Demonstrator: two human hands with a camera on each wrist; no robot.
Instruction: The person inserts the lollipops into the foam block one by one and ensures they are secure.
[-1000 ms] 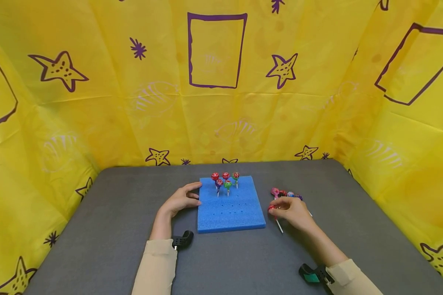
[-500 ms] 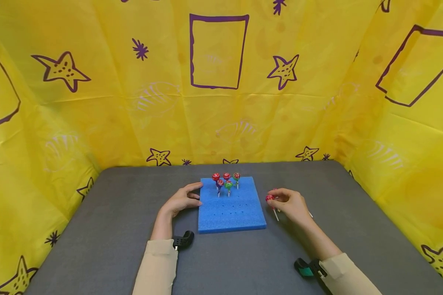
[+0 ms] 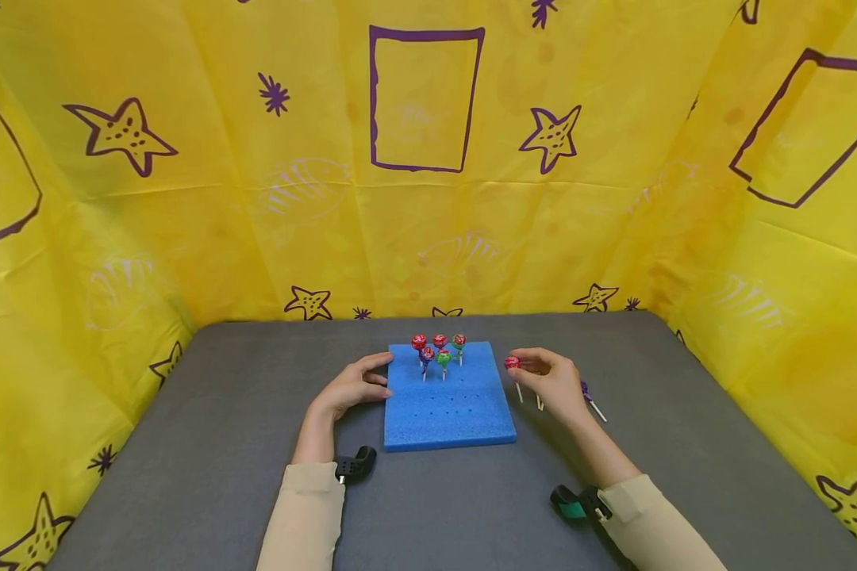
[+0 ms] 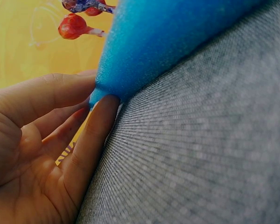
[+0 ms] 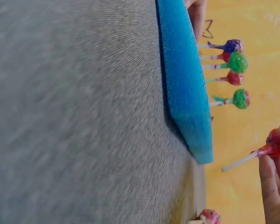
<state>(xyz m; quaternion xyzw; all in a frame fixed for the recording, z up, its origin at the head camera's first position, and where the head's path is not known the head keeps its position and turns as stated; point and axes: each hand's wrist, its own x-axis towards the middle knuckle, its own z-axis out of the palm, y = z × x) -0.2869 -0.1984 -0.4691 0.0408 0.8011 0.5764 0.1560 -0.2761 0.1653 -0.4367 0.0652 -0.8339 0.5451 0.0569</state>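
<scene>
A blue foam block (image 3: 448, 400) with rows of small holes lies on the grey table (image 3: 207, 412). Several lollipops (image 3: 439, 350) stand upright in its far rows, seen too in the right wrist view as lollipops (image 5: 233, 70). My left hand (image 3: 353, 385) rests against the block's left edge, fingers (image 4: 91, 126) straight on the foam block (image 4: 168, 37). My right hand (image 3: 553, 381) pinches a red lollipop (image 3: 512, 364) just right of the block's far corner, stick hanging down; the right wrist view shows this red lollipop (image 5: 270, 147) above the foam block (image 5: 184, 84).
Loose lollipops (image 3: 587, 392) lie on the table behind my right hand, mostly hidden by it; one lollipop (image 5: 207, 216) shows in the right wrist view. Yellow cloth walls (image 3: 428, 174) with purple stars close in the back and both sides.
My right hand has lifted the red lollipop off the table and carried it left and further back, toward the block's far right corner. The left hand has stayed put.
</scene>
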